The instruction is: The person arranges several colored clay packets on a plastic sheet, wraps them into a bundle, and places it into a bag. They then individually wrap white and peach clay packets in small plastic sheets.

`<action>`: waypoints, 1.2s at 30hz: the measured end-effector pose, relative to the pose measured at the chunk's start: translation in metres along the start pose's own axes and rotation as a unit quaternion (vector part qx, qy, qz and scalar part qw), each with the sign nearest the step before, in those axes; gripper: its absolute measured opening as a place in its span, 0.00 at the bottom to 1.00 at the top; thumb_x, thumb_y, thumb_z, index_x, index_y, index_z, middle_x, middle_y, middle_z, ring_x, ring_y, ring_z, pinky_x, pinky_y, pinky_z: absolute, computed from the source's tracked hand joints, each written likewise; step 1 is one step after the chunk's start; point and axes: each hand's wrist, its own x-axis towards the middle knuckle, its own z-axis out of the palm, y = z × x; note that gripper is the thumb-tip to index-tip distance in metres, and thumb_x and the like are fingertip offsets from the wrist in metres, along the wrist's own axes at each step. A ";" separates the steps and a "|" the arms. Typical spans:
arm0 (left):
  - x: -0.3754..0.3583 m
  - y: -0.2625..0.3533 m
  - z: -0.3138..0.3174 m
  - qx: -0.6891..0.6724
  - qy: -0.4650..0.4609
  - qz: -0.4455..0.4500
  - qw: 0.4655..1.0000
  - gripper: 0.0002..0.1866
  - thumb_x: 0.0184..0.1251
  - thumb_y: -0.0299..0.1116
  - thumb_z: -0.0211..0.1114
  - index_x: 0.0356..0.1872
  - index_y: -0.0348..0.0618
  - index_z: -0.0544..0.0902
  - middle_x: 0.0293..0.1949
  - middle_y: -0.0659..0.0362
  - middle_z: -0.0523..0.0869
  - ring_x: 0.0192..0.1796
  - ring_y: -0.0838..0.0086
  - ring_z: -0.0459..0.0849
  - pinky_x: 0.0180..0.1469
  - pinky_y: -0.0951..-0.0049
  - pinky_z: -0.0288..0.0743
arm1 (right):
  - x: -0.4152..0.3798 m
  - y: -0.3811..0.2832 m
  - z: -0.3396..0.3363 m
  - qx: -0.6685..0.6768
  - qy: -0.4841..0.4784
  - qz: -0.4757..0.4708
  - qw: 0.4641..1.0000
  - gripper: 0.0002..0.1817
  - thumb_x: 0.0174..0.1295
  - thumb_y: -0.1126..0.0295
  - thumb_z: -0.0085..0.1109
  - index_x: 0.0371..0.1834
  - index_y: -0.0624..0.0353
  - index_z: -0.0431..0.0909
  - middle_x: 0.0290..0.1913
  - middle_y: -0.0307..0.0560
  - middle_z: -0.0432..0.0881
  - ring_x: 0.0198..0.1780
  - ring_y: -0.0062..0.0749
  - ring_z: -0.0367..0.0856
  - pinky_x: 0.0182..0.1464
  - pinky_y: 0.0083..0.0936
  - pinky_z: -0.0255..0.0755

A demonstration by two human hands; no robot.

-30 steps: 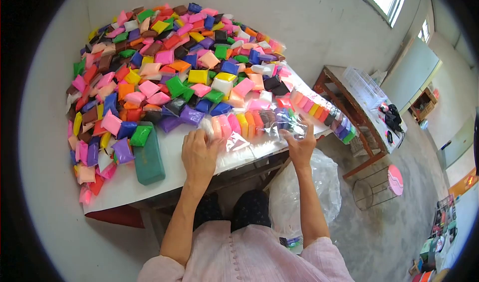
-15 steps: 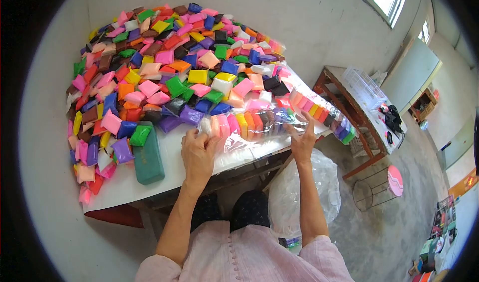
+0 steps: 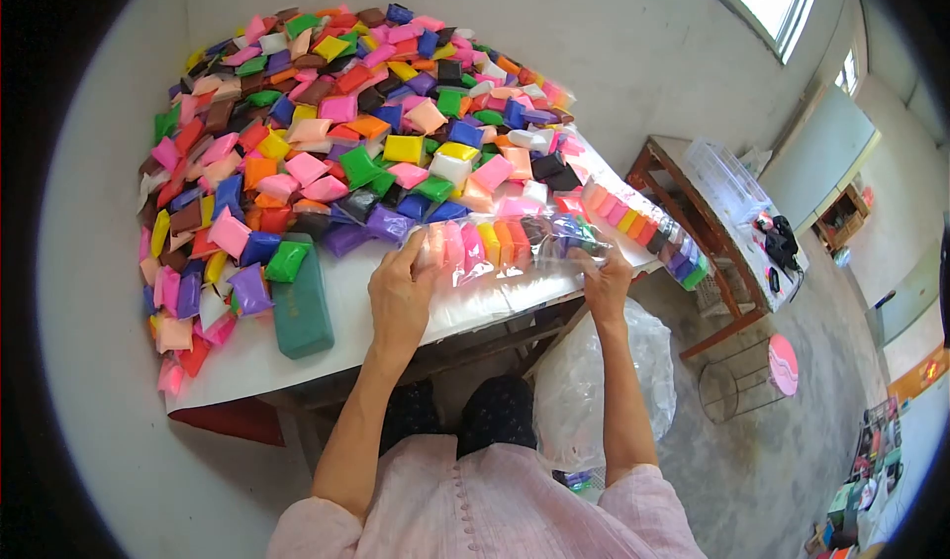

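Observation:
A clear plastic bag holds a row of colored packets, running from peach and pink through yellow, orange and red to black and blue. My left hand grips its left end, fingers closed on the plastic. At the right end, my right hand has its fingers closed round the bag. The bag lies level just over the front edge of the white table. Behind it spreads a large heap of small colored packets. Left of my left hand stands a green box with a green packet on its top end.
Another packed row of colored packets lies at the table's right end. Below hangs a clear plastic bag. To the right are a wooden table with a white basket, and a wire stool with a pink top.
Both hands have closed more firmly on the ends of the bag. The right hand's raised finger has come down onto the plastic. The view has shifted slightly.

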 end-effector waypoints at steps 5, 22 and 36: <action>0.002 0.002 0.002 -0.077 0.014 -0.066 0.995 0.24 0.54 0.24 0.72 0.56 0.36 0.83 0.24 0.58 0.79 0.27 0.76 0.74 0.32 0.72 0.72 | 0.005 -0.012 -0.004 -0.038 0.000 0.003 0.999 0.20 0.53 0.66 0.72 0.47 0.66 0.83 0.36 0.56 0.87 0.37 0.43 0.86 0.43 0.34 0.76; 0.005 0.018 -0.022 -0.025 -0.011 -0.108 0.994 0.23 0.54 0.38 0.74 0.50 0.37 0.85 0.23 0.51 0.83 0.25 0.66 0.81 0.31 0.65 0.74 | 0.022 -0.021 -0.014 0.028 -0.089 0.037 0.995 0.20 0.52 0.67 0.72 0.48 0.59 0.85 0.28 0.46 0.84 0.26 0.27 0.79 0.33 0.26 0.72; -0.011 0.003 -0.017 0.102 -0.054 0.026 0.993 0.38 0.54 0.42 0.75 0.66 0.44 0.71 0.68 0.36 0.64 0.64 0.42 0.70 0.65 0.49 0.64 | 0.007 -0.019 0.002 0.019 -0.068 -0.099 0.993 0.59 0.31 0.55 0.86 0.72 0.54 0.65 0.69 0.57 0.71 0.73 0.51 0.64 0.72 0.41 0.62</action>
